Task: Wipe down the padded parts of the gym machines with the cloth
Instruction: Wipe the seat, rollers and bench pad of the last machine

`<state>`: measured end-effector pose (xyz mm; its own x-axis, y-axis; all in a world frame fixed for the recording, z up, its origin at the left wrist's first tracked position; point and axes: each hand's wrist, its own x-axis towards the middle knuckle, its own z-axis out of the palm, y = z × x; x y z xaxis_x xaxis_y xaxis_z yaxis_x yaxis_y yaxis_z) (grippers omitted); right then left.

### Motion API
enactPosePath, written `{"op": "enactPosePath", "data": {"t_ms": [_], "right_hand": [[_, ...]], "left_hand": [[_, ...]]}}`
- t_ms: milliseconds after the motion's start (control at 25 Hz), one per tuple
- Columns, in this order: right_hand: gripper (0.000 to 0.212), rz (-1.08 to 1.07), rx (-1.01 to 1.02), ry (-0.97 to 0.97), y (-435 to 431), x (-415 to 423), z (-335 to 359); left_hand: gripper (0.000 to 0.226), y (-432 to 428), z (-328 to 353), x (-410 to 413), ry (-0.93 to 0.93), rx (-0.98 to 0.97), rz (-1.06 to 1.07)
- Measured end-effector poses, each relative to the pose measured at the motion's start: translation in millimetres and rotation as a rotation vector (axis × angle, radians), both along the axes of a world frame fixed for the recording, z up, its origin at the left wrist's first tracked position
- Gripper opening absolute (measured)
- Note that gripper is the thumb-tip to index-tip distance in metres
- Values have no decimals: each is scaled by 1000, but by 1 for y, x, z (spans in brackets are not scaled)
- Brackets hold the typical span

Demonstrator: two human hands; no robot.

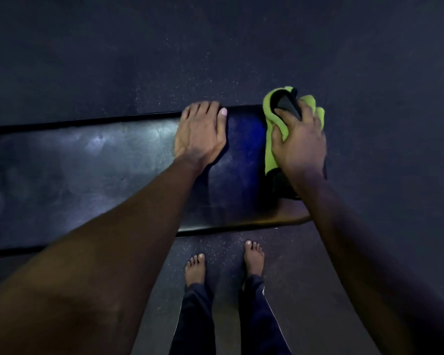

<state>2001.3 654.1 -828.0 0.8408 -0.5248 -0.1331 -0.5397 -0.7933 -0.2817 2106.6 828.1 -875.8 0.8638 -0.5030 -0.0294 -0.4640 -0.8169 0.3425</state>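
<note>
- Right hand (299, 147): fingers grasp the cloth (270, 149) at the pad's (87, 160) right end, pressing it down to wipe.
- Left hand (200, 134): fingers released, flat by the pad's far edge, likely bracing.

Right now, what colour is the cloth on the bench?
Bright yellow-green, with a dark patch, seen in the head view: the cloth under the right hand.

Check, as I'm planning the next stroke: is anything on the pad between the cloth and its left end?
Yes: the left hand rests on the pad, just left of the cloth gripped by the right hand. Nothing else visible lies there.
</note>
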Motion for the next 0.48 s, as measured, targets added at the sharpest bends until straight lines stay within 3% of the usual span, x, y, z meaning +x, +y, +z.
{"op": "enactPosePath", "data": {"t_ms": [120, 320, 480], "right_hand": [[46, -84, 41, 31, -1, -5, -1], [45, 191, -39, 144, 18, 45, 0], [43, 147, 18, 95, -12, 29, -1]], "left_hand": [[44, 0, -1, 3, 7, 34, 5], [44, -1, -3, 1, -13, 33, 4], [45, -1, -4, 2, 7, 46, 8]]}}
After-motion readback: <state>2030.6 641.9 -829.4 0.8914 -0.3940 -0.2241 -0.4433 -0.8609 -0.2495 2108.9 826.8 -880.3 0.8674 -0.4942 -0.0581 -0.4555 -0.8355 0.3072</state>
